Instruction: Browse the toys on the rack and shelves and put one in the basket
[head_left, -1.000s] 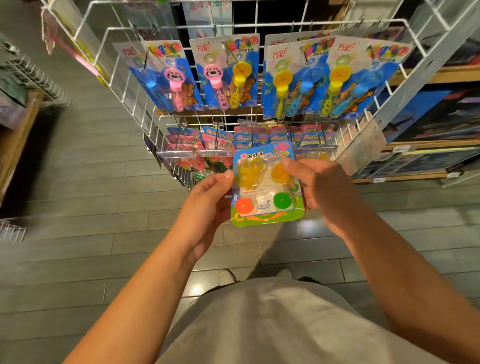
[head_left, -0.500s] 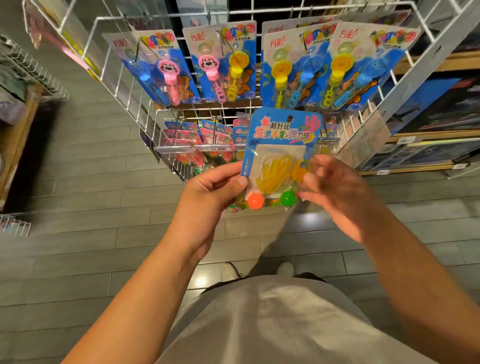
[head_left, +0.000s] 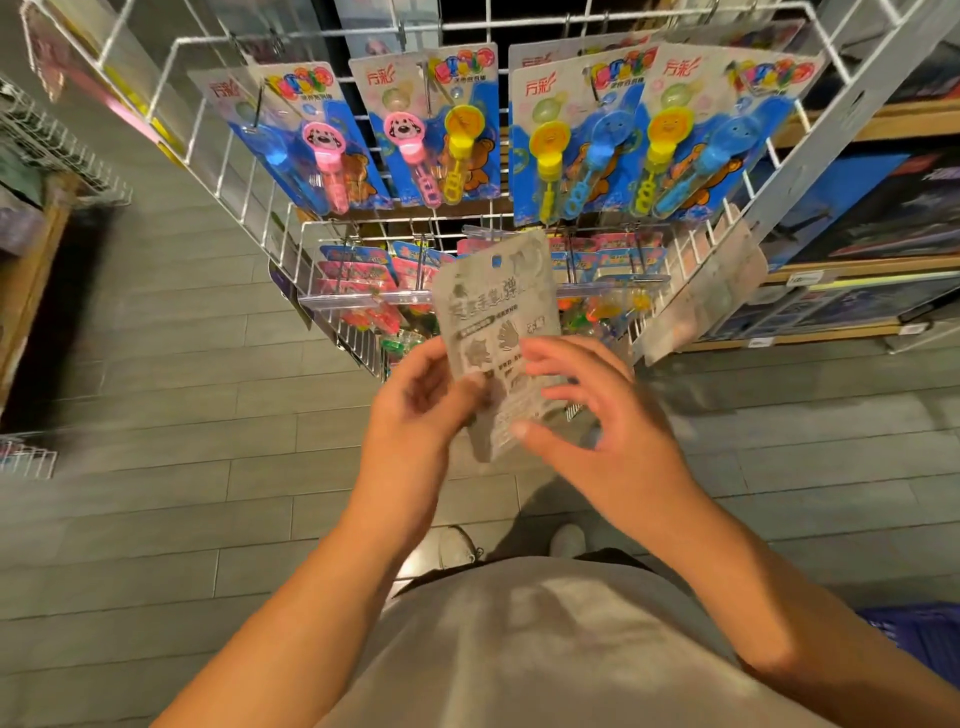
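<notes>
Two bare hands are up in front of the white wire display rack, holding a flat carded toy pack with its grey printed back facing the camera. The left hand has its thumb across the near face at the pack's lower left edge, with the fingers curled behind, so it's pinching the card. The right hand is at the lower right edge with its thumb tip pressed on the card near the bottom and its fingers spread along the right side; looks like it's lightly gripping too, though the blur makes the finger contact hard to read. The pack stands roughly upright, tilted a bit, held out over the grey plank floor and overlapping the rack's lower row.

Up on the rack's top row hang blue-backed blister cards of bubble wands in pink, yellow and blue. The lower row has smaller pink and blue carded toys behind a clear plastic price rail. Wooden shelves with dark boxes sit off to the right. A corner of a blue plastic basket peeks in at the bottom right, well apart from the pack.
</notes>
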